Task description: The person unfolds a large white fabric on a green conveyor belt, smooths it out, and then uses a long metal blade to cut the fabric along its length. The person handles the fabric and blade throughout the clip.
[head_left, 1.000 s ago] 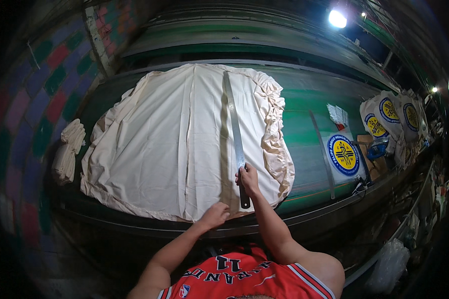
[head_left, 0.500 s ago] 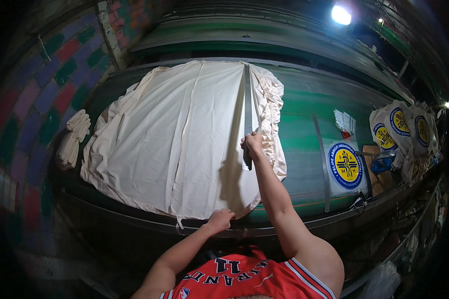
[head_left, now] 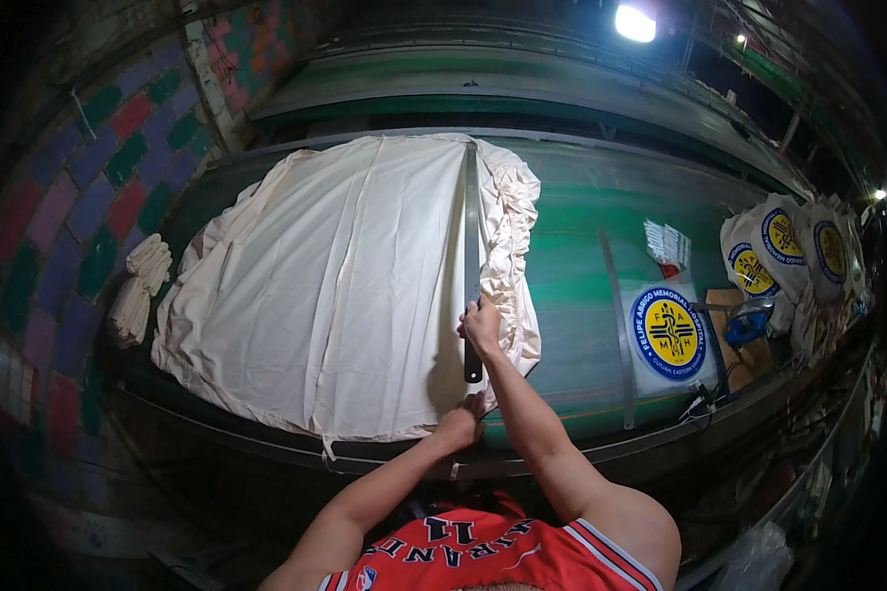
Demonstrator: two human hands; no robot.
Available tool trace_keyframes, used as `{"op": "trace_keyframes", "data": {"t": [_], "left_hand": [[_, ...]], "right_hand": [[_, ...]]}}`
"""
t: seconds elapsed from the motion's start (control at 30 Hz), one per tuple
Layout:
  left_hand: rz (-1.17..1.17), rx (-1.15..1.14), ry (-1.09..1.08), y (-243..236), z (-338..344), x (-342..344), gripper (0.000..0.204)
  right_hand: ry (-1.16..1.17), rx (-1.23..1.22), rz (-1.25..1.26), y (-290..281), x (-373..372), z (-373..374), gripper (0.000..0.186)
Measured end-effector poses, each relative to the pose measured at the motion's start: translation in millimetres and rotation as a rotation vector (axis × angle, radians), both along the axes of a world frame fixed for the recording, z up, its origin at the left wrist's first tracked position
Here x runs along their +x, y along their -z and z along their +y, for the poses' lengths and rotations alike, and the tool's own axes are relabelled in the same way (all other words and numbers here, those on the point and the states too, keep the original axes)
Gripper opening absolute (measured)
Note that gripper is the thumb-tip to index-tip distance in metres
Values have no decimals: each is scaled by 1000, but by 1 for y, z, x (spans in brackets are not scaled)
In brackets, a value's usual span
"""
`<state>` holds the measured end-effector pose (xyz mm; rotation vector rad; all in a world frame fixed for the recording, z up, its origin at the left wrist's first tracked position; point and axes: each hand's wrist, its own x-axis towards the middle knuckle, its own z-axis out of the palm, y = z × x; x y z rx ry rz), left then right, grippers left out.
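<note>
A broad cream cloth [head_left: 355, 286] with a gathered, ruffled right edge lies spread over the green table. Along its right side runs a long metal ruler [head_left: 472, 222], pointing from near to far. My right hand [head_left: 482, 327] is closed around the ruler a little above its near end, which has a small hole. Just below that end, my left hand [head_left: 459, 426] is at the cloth's near edge with its fingers closed on the fabric; its fingertips are partly hard to make out.
On the green table [head_left: 586, 212] to the right lie a thin metal strip [head_left: 617, 325], a clear sheet with a round blue-yellow emblem [head_left: 669, 333], and printed cream fabric items [head_left: 781, 236]. Folded cream cloth [head_left: 140, 291] sits at the left end. A painted block wall [head_left: 89, 197] stands at left.
The ruler has come nearer to me in my right hand and now lies straighter along the ruffled edge. My left hand has moved right and slightly up, close to the ruler's near end.
</note>
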<state>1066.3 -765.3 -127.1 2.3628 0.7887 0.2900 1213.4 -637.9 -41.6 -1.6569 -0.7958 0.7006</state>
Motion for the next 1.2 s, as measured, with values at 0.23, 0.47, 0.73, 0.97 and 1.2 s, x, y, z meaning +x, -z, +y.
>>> {"op": "trace_keyframes", "data": {"t": [0.23, 0.47, 0.73, 0.97, 1.2], "left_hand": [[83, 0, 112, 11, 5, 16, 26], [290, -49, 262, -17, -3, 15, 25], [172, -288, 333, -51, 6, -26, 28], [-5, -381, 51, -33, 39, -140, 32], [-183, -259, -361, -31, 70, -285, 26]], "right_hand": [[0, 67, 136, -20, 55, 31, 18], [2, 20, 270, -5, 63, 49, 18], [-42, 95, 143, 13, -15, -9, 19], [-165, 106, 310, -13, -110, -72, 16], [-306, 40, 319, -20, -199, -37, 17]]}}
